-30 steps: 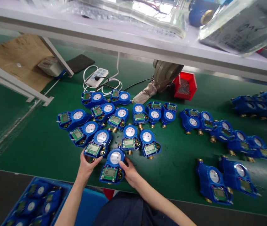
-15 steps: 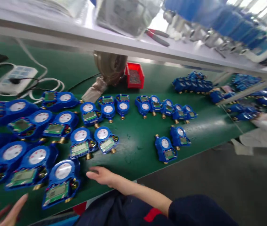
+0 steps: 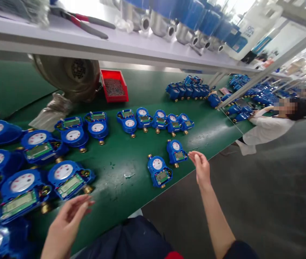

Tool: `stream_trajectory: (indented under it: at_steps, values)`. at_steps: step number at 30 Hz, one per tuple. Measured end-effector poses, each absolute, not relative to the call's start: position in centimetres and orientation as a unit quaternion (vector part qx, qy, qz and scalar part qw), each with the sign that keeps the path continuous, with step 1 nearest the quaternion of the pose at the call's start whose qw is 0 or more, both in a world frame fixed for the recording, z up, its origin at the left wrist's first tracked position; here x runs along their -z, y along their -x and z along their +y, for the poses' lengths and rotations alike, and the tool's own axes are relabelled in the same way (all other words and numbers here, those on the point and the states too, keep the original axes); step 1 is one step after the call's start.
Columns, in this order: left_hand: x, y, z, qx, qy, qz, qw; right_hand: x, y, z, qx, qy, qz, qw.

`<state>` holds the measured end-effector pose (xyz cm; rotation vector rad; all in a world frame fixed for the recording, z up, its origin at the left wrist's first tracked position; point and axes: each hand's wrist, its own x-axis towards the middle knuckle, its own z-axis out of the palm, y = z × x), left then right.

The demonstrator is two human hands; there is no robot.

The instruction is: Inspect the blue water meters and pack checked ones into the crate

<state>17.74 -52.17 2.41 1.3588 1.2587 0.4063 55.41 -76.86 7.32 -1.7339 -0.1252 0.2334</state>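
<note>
Blue water meters with white dials, green circuit displays and brass fittings lie in rows on the green bench mat [image 3: 120, 169]. My left hand [image 3: 68, 221] hangs open and empty just below a meter [image 3: 69, 179], with its fingertips close to that meter's lower edge. My right hand [image 3: 200, 167] is empty beyond the bench's near edge, fingers loosely curled. Its fingertips are just right of a lone meter [image 3: 176, 151], with a small gap between them. Another meter [image 3: 158, 171] lies just below that one.
A shelf edge [image 3: 115, 45] runs overhead, holding red-handled pliers [image 3: 80, 23] and metal meter bodies [image 3: 166, 25]. A red bin of small parts [image 3: 113, 86] and a metal blower [image 3: 69, 75] stand behind the meters. A co-worker in white [image 3: 269, 129] sits at the far right.
The view has swung right along the bench. My right hand has moved right past the bench's near edge, and my left hand has come up from the lower left. Both hands remain empty.
</note>
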Motion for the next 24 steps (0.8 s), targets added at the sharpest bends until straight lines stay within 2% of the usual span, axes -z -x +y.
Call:
stream_trajectory:
  at_steps: [4,7,10,16,24]
  values:
    - [-0.9,-22.0,-55.0,-0.087,-0.597,0.462,0.650,-3.8,-64.8,-77.7,-0.273,0.761,0.024,0.588]
    - [-0.5,-21.7,-55.5,-0.069,-0.612,0.459,0.640,-0.4,-67.2,-76.4,-0.411,0.720,0.039,0.558]
    - [-0.5,-20.1,-54.8,-0.076,-0.614,0.500,0.606,1.9,-68.0,-75.8,-0.480,0.689,0.065,0.539]
    - [0.4,-19.0,-53.8,-0.084,-0.589,0.556,0.581,3.5,-69.1,-76.6,-0.506,0.664,0.099,0.542]
    - [0.5,-21.4,-56.2,-0.045,-0.602,0.500,0.621,3.0,-66.3,-75.7,-0.447,0.651,0.074,0.608]
